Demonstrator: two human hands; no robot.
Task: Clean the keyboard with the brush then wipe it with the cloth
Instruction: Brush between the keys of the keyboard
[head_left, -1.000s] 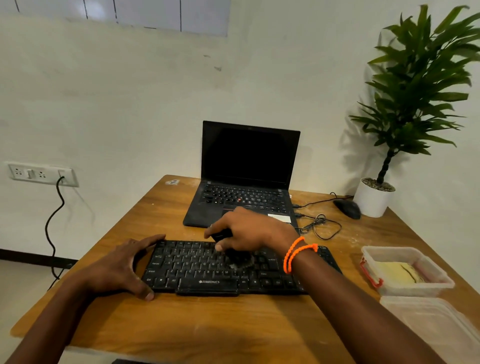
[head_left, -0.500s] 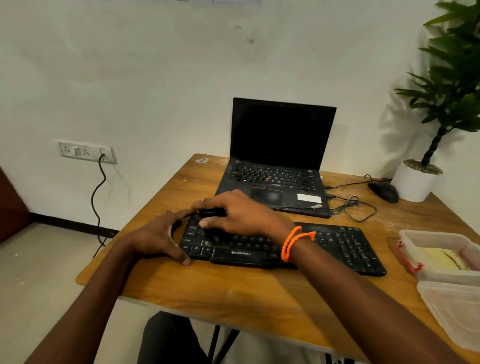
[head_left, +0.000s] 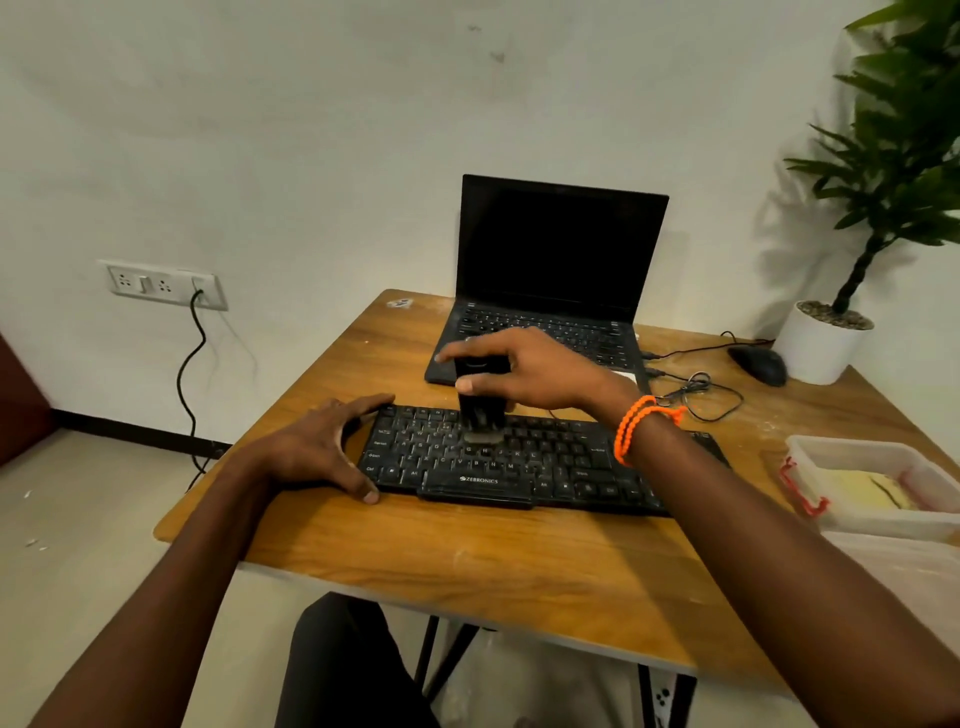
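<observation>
Brushing mid-keyboard; grit may scatter.
Keyboard lies at the table front; right hand pinches the upright brush on the keys, left hand spread, bracing its end. A hard flick could fling dust onto the laptop just behind.

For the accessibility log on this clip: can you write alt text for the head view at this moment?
A person's right hand holds a black brush upright, bristles down on a black keyboard, while the left hand steadies the keyboard's left end. Behind it on the wooden table sits an open laptop, screen dark.
</observation>
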